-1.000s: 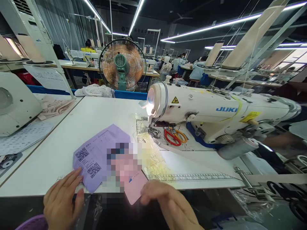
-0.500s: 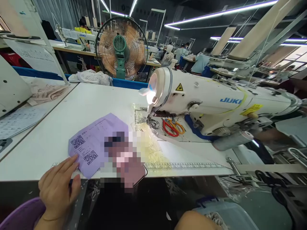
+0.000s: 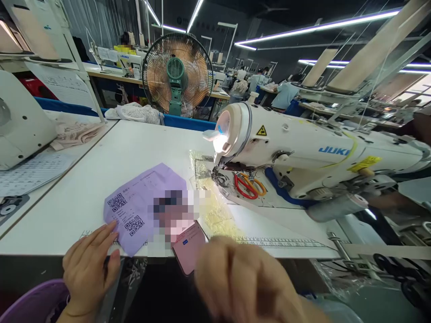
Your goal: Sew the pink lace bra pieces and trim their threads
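My left hand [image 3: 90, 267] rests at the front edge of the white table, its fingertips on the lower left corner of a purple paper slip [image 3: 144, 202] printed with two QR codes. Its fingers are stretched out, thumb apart and below the edge. A phone [image 3: 189, 251] with a pink screen lies on the slip's right side and juts over the table edge; its upper part is blurred out by blocks. Close to the camera, my right hand [image 3: 245, 278] is just right of the phone, fingers bent and smeared by motion. Whether it touches the phone I cannot tell.
A white sewing machine [image 3: 296, 143] stands at right, with red-handled scissors [image 3: 245, 186] and orange-handled scissors [image 3: 259, 185] by its base. Sheer yellow material [image 3: 218, 217] lies under the needle area. A fan [image 3: 177, 74] stands behind the table, a purple tub [image 3: 37, 300] at lower left.
My right hand has come up from below into view beside the phone. The phone's pink screen now shows some text. My left hand stays on the slip; the whole view has shifted slightly.
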Available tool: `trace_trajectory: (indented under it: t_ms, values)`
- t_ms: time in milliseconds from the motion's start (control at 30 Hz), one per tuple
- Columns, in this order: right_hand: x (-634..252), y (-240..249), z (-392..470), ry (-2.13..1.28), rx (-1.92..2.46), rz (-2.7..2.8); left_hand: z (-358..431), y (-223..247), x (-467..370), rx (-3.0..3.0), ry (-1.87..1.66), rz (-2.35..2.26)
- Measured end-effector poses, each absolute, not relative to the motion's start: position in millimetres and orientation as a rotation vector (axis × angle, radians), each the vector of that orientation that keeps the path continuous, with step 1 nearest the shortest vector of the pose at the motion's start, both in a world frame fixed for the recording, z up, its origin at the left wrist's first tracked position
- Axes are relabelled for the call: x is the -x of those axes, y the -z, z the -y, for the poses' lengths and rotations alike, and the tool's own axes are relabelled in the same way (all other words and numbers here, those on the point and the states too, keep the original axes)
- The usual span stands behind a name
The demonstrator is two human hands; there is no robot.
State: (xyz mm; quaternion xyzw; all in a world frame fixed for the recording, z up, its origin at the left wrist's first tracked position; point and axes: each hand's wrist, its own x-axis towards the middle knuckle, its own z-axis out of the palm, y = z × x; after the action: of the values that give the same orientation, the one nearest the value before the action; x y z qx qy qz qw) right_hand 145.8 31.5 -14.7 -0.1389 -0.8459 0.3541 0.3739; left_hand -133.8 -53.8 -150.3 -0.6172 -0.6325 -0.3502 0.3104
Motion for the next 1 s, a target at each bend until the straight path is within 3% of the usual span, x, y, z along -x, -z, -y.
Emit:
trace_trajectory:
  t_ms: [100,267,733,1000]
  values:
    - [-119.8,16.6,-80.3,-1.061,0.301,1.993,54.7,148.6,132.9,1.633,0.895,1.662]
    - [-99.6,39.4,-133.1,-0.719,0.181,2.280,56.4,147.9,133.1,1.627,0.872,1.661]
    - [-97.7,75.0,-126.2,-0.406,-0.058,2.592,58.9,152.9,137.9,1.650,0.815,1.675]
    - [-98.1,67.7,-131.9,-0.501,0.095,2.239,58.2,148.1,136.2,1.659,0.824,1.673]
